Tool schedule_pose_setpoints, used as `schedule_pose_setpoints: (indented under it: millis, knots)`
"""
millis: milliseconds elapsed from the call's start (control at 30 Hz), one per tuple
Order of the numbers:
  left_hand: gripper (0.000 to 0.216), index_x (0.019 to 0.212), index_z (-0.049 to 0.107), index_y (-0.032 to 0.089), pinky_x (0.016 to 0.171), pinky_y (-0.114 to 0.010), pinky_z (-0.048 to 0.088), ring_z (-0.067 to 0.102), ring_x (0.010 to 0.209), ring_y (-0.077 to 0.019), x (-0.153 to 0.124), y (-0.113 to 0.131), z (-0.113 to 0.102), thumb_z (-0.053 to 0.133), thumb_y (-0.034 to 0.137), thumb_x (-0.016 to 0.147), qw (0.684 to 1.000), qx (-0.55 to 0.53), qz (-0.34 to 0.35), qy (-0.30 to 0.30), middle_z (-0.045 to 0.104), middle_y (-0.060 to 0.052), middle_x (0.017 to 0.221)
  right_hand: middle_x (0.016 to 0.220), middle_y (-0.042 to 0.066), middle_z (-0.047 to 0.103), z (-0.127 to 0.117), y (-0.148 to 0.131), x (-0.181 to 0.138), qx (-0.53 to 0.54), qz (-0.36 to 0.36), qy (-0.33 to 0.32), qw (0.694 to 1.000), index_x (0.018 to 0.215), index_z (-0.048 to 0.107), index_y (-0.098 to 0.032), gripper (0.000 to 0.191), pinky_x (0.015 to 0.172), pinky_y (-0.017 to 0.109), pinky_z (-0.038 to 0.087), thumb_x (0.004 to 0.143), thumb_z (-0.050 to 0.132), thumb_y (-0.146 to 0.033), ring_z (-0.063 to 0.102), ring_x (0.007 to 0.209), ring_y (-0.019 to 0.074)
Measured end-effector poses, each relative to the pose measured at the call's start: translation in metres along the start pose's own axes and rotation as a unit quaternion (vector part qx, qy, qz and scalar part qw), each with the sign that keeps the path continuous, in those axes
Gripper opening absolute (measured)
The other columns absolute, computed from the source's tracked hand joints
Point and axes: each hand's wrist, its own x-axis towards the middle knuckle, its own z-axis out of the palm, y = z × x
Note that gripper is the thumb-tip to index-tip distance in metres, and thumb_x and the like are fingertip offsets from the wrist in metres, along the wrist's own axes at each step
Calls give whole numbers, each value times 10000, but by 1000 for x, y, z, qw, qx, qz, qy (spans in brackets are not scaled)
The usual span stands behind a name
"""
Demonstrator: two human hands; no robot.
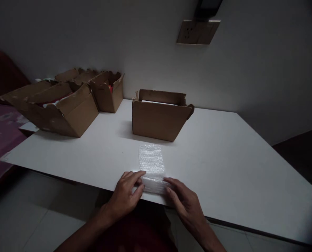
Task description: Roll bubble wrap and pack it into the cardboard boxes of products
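A strip of clear bubble wrap (151,159) lies flat on the white table (224,164), its near end rolled up at the table's front edge. My left hand (126,192) pinches the left end of that roll with thumb and fingers. My right hand (183,201) rests its fingers on the roll's right end. What is inside the roll is hidden. An open cardboard box (159,120) stands just behind the bubble wrap.
A large open cardboard box (66,112) sits at the table's left edge with smaller open boxes (107,92) behind it by the wall. A wall socket plate (198,32) hangs above. A dark red bed (0,129) lies left, tiled floor below.
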Motion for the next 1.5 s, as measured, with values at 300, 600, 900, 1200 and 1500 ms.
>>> schedule_pose_setpoints:
  millis: [300,600,900,1200,1500]
  knots:
    - [321,1234,580,172,842,-430,493,613,923,-248,16,-3,8,557,219,917,991,113,31,58,683,-91,977,1193,103,714,5,-6,19,-163,-168,-43,971,1229,616,-237,345,897,458,481,924,514,-114,631,1121,274]
    - [355,1242,574,171,831,-391,520,620,923,-226,5,6,-1,553,154,889,998,40,29,26,699,-80,1007,1091,80,725,1,-18,22,-89,-114,-9,989,1217,594,-225,260,812,354,544,977,506,-176,669,962,201]
    - [380,1267,561,171,890,-481,493,619,953,-260,24,-7,8,569,296,909,994,49,-63,69,673,-107,1060,1150,122,717,18,-13,39,-222,-171,-35,959,1176,637,-186,288,803,410,512,918,526,-121,650,1009,268]
    - [789,1491,298,171,972,-391,496,627,1107,-251,2,14,4,663,373,821,861,-436,-248,85,608,-151,1282,1028,84,749,25,-22,31,25,2,-48,999,1155,676,-226,258,834,369,557,983,503,-311,691,926,217]
    - [703,1501,371,239,880,-333,551,663,1022,-218,12,30,3,614,230,841,960,-239,-138,-44,669,-98,1201,1193,106,708,-11,-20,42,163,73,-216,960,1277,644,-207,473,875,346,543,912,577,-501,677,1031,247]
